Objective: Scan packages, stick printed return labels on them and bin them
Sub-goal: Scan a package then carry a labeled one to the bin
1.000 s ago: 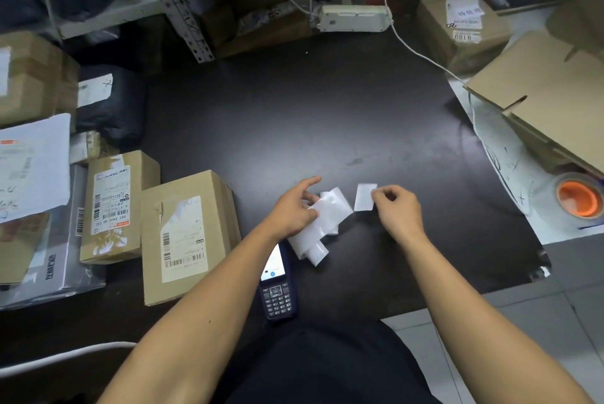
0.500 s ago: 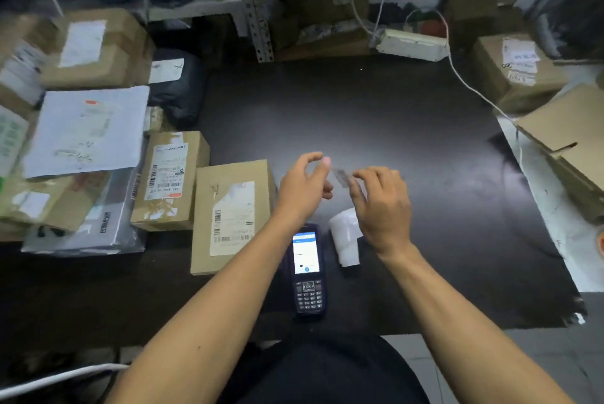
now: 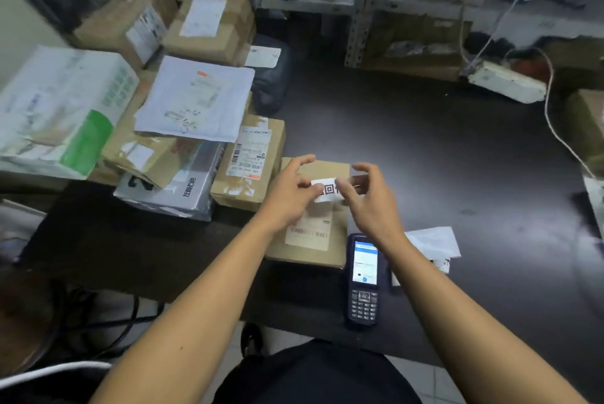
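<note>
While I hold the return label (image 3: 327, 189) stretched between both hands, the box (image 3: 322, 171) it is meant for lies directly beneath it, so the coming move is, as I judge it, straight down and nothing else. My left hand (image 3: 291, 194) pinches the label's left end between thumb and fingertip, and my right hand (image 3: 369, 197) pinches the right end; neither is released, both are closed lightly on the paper. The label's long axis runs left to right across me, while the box's long axis runs away from me, so the strip sits crosswise over the far half of the lid. Both hands are about equally near the box.

The label is thin, white and glossy, printed with a black square code, and it bows slightly between my fingers; it looks limp and likely to curl or stick to itself if I let one end go. The box is plain brown cardboard, flat-topped and matte, with an older cream shipping label (image 3: 309, 232) on its near half. The handheld scanner (image 3: 363, 279) lies just to the right of the box on the dark smooth table (image 3: 441, 158), its screen lit. A crumpled white backing strip (image 3: 431, 242) rests near my right forearm.
</note>
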